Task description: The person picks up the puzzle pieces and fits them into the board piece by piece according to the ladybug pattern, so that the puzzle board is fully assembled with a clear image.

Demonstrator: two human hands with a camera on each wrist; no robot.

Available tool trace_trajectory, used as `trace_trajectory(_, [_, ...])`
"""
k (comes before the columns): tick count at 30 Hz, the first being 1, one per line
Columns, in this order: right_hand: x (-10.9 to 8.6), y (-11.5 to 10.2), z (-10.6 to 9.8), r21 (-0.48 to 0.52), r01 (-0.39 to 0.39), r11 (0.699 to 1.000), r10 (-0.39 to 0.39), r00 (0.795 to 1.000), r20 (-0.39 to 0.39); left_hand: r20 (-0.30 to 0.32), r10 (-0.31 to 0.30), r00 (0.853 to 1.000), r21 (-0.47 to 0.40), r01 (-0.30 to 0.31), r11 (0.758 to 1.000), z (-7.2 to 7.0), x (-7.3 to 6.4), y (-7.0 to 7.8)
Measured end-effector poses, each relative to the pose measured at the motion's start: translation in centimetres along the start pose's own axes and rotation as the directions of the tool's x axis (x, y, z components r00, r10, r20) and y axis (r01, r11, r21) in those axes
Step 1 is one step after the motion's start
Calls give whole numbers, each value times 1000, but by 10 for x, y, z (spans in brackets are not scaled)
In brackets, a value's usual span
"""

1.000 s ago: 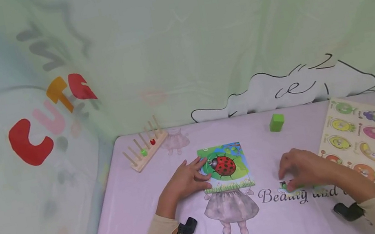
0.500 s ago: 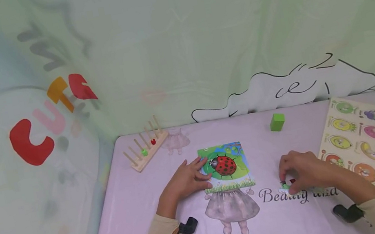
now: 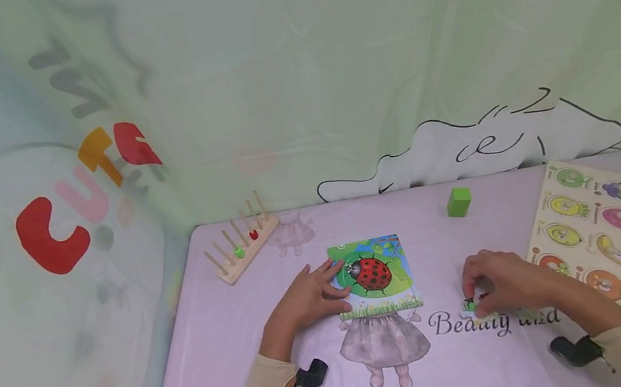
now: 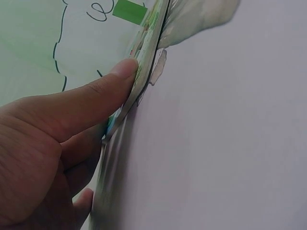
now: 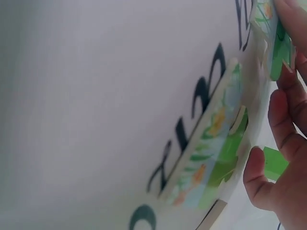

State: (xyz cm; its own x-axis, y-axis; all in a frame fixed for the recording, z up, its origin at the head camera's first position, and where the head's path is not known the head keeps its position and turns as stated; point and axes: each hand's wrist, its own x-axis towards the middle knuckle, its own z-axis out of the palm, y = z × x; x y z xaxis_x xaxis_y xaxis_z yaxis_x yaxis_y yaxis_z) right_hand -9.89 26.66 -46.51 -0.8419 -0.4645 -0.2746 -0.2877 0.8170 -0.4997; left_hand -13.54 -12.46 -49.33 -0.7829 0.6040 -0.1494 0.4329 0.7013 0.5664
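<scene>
A square ladybug jigsaw puzzle (image 3: pixel 373 275) lies flat on the tablecloth in the head view. My left hand (image 3: pixel 306 298) rests on its left side with fingers spread; in the left wrist view the thumb (image 4: pixel 103 93) touches the puzzle's edge. To the right, my right hand (image 3: pixel 504 283) pinches a small puzzle piece (image 5: pixel 266 24) with green and flower print, held close to the cloth. Beneath that hand, the right wrist view has a second puzzle piece (image 5: pixel 211 143), printed with grass and flowers, lying on the cloth. From the head, the right hand mostly covers both pieces.
A wooden peg rack (image 3: pixel 249 251) with a green and a red bead stands at the back left. Behind my right hand is a green block (image 3: pixel 459 202). A fruit puzzle board (image 3: pixel 620 237) lies at the right, and a fabric backdrop (image 3: pixel 329 81) hangs behind the table.
My right fingers shift slightly around the puzzle piece, which turns a little; its red patch shows, then is mostly covered. My left hand and the ladybug puzzle stay put.
</scene>
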Motion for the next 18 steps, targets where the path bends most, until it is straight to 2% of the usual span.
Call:
trace_trajectory(9, [13, -7, -3, 147, 97, 984, -101, 995, 16, 7, -1, 1000, 15, 1, 1000, -1, 0, 1])
trace_trajectory(13, [22, -18, -4, 233, 147, 961, -146, 989, -21, 8, -3, 1000, 18, 2, 1000, -1, 0, 1])
trace_trajectory(18, [37, -31, 3, 347, 205, 915, -195, 979, -65, 4, -6, 1000, 12, 6, 1000, -1, 0, 2])
